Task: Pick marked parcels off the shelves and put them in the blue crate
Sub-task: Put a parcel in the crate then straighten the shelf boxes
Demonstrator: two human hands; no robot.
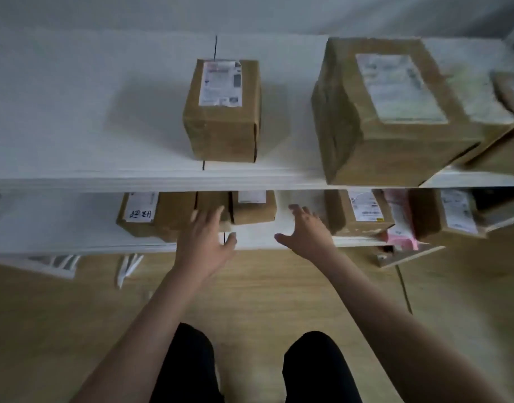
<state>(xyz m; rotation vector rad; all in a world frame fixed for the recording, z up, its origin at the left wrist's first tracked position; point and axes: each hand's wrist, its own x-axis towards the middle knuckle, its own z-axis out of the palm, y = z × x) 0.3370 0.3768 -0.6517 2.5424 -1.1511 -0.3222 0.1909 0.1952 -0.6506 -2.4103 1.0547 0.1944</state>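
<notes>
On the lower shelf [258, 238], left of centre, I see the parcel with handwritten characters on its white label [151, 213], a flat brown carton lying against a smaller cardboard box [252, 209] to its right. My left hand [204, 242] reaches in with fingers spread and straight, its fingertips over the seam between those two boxes; whether they touch the cardboard I cannot tell through the blur. My right hand [306, 231] is wide open too, thumb out, hovering over the bare strip of shelf and holding nothing. Right of it stand a labelled brown parcel [359, 213], a pink mailer bag [401, 225] and another labelled carton [447, 213]. On the upper shelf [104, 175], a small upright box [223, 112] sits at centre and a large taped box [395, 112] at upper right, overhanging the edge. Wooden floor [264, 286] lies below.
</notes>
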